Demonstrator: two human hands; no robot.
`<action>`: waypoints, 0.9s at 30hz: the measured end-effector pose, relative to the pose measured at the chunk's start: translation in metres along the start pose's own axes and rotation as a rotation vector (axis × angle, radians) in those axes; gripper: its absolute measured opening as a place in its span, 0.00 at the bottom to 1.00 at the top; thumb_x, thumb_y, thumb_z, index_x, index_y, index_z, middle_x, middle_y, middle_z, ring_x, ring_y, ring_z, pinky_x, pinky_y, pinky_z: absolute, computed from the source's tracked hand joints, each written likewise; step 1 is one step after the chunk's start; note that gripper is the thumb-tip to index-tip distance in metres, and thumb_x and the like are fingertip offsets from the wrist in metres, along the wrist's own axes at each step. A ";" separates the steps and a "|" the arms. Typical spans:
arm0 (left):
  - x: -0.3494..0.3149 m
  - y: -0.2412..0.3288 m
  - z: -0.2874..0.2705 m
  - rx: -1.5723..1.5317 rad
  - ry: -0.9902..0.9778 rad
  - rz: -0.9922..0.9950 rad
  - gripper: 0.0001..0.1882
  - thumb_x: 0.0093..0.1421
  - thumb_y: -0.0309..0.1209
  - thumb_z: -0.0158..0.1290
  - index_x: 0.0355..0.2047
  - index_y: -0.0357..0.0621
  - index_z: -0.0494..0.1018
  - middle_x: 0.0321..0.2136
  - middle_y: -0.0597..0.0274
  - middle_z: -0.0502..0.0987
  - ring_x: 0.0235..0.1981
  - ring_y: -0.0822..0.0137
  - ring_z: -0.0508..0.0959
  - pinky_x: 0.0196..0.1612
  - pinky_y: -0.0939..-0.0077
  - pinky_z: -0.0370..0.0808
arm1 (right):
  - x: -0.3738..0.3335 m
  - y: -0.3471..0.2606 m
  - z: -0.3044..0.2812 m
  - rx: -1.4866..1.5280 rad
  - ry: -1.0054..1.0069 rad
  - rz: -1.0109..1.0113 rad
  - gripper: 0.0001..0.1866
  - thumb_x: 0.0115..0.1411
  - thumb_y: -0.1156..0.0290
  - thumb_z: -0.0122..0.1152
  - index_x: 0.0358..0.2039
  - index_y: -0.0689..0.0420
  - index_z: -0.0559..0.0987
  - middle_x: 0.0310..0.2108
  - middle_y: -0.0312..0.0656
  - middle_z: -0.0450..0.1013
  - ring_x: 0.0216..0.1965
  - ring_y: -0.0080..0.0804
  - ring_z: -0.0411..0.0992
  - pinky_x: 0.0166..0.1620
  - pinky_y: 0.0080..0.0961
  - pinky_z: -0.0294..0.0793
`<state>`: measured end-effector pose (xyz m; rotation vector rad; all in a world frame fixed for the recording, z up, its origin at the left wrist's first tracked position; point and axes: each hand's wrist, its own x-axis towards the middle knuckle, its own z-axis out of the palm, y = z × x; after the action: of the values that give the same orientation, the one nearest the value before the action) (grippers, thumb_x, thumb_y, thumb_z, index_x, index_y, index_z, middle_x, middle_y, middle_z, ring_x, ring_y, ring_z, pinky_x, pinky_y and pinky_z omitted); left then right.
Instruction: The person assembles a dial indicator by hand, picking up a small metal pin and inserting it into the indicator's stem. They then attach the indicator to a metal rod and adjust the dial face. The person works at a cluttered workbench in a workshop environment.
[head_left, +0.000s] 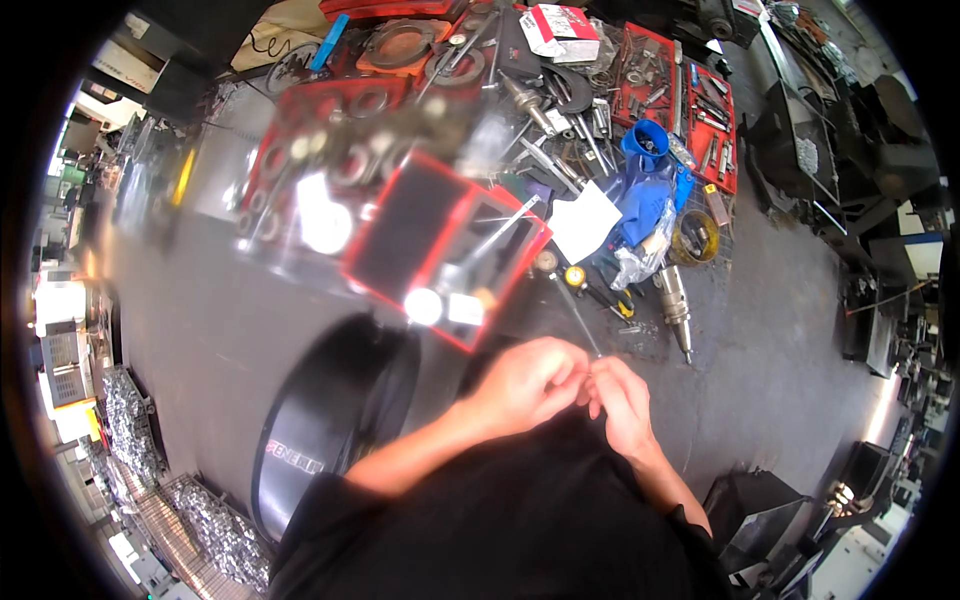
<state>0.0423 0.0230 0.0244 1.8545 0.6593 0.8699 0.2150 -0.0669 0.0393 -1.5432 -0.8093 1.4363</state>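
Observation:
My left hand [537, 384] and my right hand [622, 400] meet close in front of my black shirt, with their fingertips together. Both are closed in a pinch. A thin metal rod [578, 318] sticks up and away from the right fingertips toward the table; its lower end is hidden in the fingers. Whatever the left fingers hold is covered. Beyond the hands lies an open red-edged case [404, 228] with a black lid lining and a silver tool in it, blurred. A round yellow-rimmed dial gauge [575, 277] and yellow-handled pliers [622, 304] lie just past the rod.
At right of the case are white paper [585, 226], a blue cup [645, 140], a blue cloth [645, 212], a yellow bowl [695, 240] and a metal tool holder [676, 312]. Red tool trays [708, 130] stand farther back. A large black round object [335, 425] is beside my left arm.

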 end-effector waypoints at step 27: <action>0.010 0.061 0.123 0.194 0.017 0.126 0.26 0.51 0.15 0.67 0.28 0.46 0.57 0.32 0.54 0.83 0.29 0.59 0.81 0.31 0.68 0.77 | -0.046 0.018 -0.126 -0.314 0.019 -0.586 0.06 0.68 0.77 0.58 0.32 0.64 0.78 0.25 0.46 0.70 0.24 0.39 0.70 0.30 0.35 0.68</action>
<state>0.1505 -0.0588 0.0463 2.0824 0.6621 0.9320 0.3318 -0.1348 0.0397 -1.3727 -1.3890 0.8915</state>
